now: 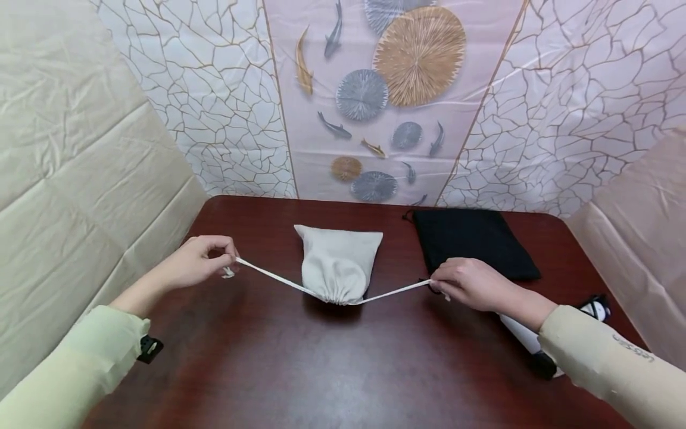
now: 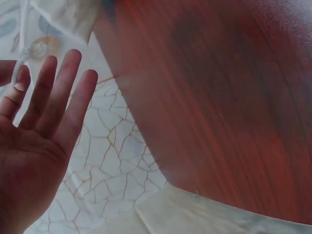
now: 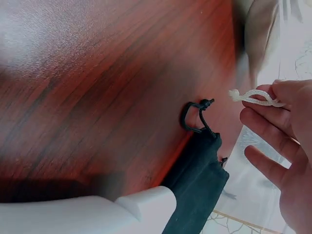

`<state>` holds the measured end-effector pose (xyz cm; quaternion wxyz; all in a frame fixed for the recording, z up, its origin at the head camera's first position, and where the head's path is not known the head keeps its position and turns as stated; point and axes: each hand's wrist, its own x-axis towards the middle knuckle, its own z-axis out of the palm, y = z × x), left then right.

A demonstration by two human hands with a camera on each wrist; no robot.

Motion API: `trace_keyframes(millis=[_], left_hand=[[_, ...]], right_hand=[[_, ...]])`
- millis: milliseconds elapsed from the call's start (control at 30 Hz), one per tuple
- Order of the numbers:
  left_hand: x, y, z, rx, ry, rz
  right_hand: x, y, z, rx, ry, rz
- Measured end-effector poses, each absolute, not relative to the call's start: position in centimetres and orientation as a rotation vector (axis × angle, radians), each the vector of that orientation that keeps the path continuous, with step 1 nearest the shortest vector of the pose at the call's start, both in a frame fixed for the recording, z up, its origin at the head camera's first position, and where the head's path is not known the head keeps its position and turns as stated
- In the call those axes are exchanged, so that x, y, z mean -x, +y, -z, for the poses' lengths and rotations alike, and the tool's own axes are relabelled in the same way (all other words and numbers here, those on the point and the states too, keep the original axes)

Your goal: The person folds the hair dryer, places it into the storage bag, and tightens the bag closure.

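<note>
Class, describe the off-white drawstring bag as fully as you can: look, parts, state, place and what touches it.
The off-white drawstring bag looks like plain cloth. It lies mid-table on the dark red-brown table, its broad, cornered end away from the person. The near end is gathered into tight puckers. White cords stretch out from both sides, one pinched by the left hand, one by the right hand. Any contents are hidden.

Short line of dark lettering (image 1: 633,348) on right sleeve (image 1: 605,360), slanting in head view; letters too small and unclear to read. Nothing legible elsewhere.
</note>
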<state>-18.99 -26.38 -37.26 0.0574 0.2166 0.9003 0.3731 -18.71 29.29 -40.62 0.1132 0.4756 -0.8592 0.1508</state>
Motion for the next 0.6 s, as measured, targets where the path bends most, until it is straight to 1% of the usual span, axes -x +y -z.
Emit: trace_keyframes(millis=[267,400,600], left_hand=[[19.7,-24.0,39.0,-0.679,2.828,-1.094],[19.8,-22.8,39.7,-0.769,2.918,-1.078],[19.0,-19.7,40.2,-0.913,3.116,-0.902]], right_hand=[[19.5,27.6,41.1,-1.349,-2.619,-0.441],[19.7,26.9,41.3,-1.331,-2.66,-0.444],[19.7,26.1,41.6,-1.333,-2.714,-0.478]])
